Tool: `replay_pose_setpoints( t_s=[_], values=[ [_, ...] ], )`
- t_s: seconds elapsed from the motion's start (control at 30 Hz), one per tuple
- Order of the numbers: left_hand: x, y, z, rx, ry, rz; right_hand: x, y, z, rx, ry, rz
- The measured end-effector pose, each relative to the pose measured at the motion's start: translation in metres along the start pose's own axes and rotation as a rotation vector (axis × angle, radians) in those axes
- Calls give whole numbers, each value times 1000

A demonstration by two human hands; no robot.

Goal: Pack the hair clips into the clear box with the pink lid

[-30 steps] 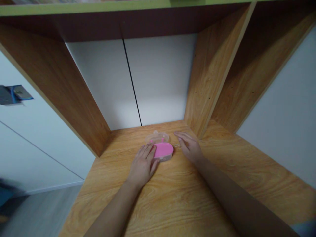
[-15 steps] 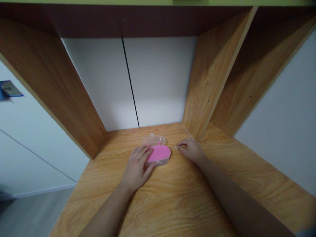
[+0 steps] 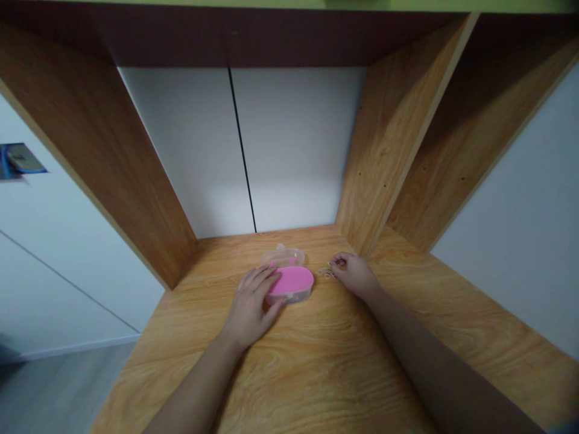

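A small oval plastic box (image 3: 299, 295) with clear walls and a pink top surface sits on the wooden desk. Its clear lid (image 3: 289, 256) is hinged back behind it, with pink bits at the hinge. My left hand (image 3: 253, 301) holds the box's left end, fingers over the pink surface and thumb at the front wall. To the right of the box lie several small thin pale pieces (image 3: 325, 273), too small to name. Over their right side, my right hand (image 3: 355, 274) is closed in a pinch; what its fingertips hold is too small to make out.
The wooden desk (image 3: 289, 374) stretches toward me. Wooden side panels (image 3: 90, 150) and a divider (image 3: 384, 138) stand left and right, with a white back panel (image 3: 294, 150) behind. A dark shelf (image 3: 289, 39) hangs overhead.
My right hand has shifted slightly right, away from the box, fingertips still pinched. The left hand and box stay in place; the view has moved a little.
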State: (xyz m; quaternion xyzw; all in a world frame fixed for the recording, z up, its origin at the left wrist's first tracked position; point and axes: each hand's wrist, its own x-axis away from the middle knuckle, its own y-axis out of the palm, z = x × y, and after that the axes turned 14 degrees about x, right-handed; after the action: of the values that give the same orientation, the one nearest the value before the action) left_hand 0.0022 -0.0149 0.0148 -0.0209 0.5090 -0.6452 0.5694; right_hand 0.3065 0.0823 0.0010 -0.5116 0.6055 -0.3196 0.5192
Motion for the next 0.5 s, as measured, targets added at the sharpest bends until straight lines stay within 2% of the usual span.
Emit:
replay_pose_setpoints(
  t_s=[0.23, 0.4, 0.5],
  values=[
    [0, 0, 1, 20, -6, 0, 1, -3, 6, 72, 43, 25],
    [-1, 0, 2, 20, -9, -4, 3, 1, -1, 56, -137, 68],
    [-1, 0, 1, 12, -5, -1, 4, 6, -4, 78, -157, 78]
  ],
)
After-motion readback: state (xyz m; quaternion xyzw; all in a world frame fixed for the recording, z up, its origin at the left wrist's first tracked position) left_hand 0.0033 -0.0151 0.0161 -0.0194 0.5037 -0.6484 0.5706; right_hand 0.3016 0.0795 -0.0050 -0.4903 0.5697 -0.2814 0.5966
